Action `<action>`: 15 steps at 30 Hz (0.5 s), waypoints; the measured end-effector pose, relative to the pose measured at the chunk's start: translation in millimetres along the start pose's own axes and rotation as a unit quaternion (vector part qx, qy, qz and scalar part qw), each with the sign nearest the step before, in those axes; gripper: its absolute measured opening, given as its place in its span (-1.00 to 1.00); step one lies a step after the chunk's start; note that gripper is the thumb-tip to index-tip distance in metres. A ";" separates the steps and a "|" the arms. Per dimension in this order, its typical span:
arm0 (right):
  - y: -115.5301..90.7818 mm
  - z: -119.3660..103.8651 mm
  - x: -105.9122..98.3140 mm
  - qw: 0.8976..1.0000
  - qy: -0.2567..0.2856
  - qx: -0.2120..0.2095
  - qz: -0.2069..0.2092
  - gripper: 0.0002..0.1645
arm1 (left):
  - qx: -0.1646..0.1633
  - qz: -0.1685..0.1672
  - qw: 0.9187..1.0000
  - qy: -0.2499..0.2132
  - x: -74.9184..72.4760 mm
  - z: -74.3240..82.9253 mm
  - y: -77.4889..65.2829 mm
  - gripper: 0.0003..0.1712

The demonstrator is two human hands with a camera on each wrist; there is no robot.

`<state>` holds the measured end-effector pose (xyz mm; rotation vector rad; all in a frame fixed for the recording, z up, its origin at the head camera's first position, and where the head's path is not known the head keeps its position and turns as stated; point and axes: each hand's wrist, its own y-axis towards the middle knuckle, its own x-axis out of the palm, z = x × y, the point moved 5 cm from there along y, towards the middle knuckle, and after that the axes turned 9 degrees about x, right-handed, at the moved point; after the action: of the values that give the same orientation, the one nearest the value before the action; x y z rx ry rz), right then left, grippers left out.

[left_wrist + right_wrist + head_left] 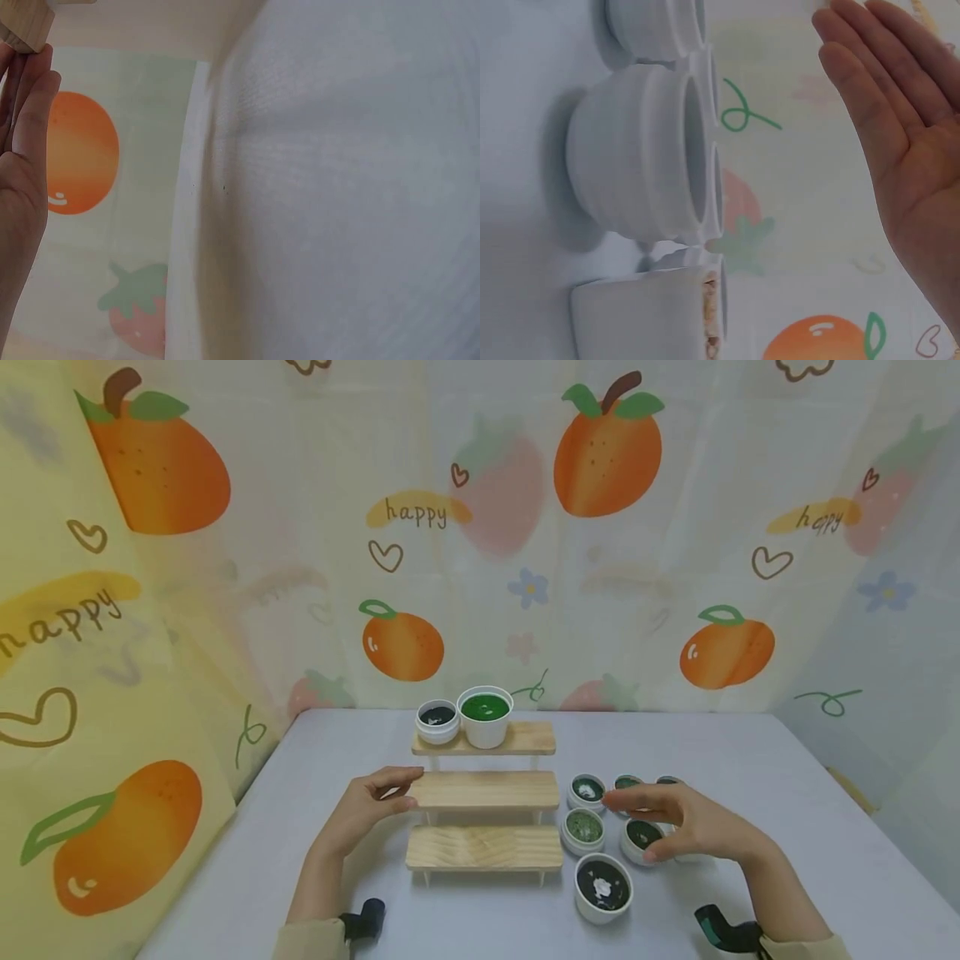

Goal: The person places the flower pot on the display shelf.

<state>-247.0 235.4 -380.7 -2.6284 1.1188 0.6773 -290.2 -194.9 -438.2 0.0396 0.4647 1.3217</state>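
My left hand [369,802] holds the left end of the middle board of a three-tier wooden stand [487,790]. In the left wrist view its fingers [30,112] meet the board's end. My right hand [693,820] hovers over a group of small white cups with its fingers extended and nothing in them. Below it sits a cup with dark green contents [642,835]; in the right wrist view a ribbed white cup [622,150] stands apart from the palm. A square white container [641,319] with brown bits at its rim is mostly hidden behind the hand in the head view.
On the top board stand a small cup with dark contents [437,722] and a taller bright green cup [486,718]. Right of the stand are a larger dark cup with a white mark [603,888], a speckled green cup [582,832] and another dark cup [587,792]. A printed curtain [480,568] hangs behind.
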 end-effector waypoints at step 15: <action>-2.4 18.6 17.6 0.995 0.059 0.022 -0.076 -0.22 | -0.006 0.004 1.000 0.016 0.0 0.8 -1.3 -0.45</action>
<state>-240.7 232.6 -405.5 -2.7114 0.9382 0.4657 -288.8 -195.1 -437.8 0.0095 0.4843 1.3353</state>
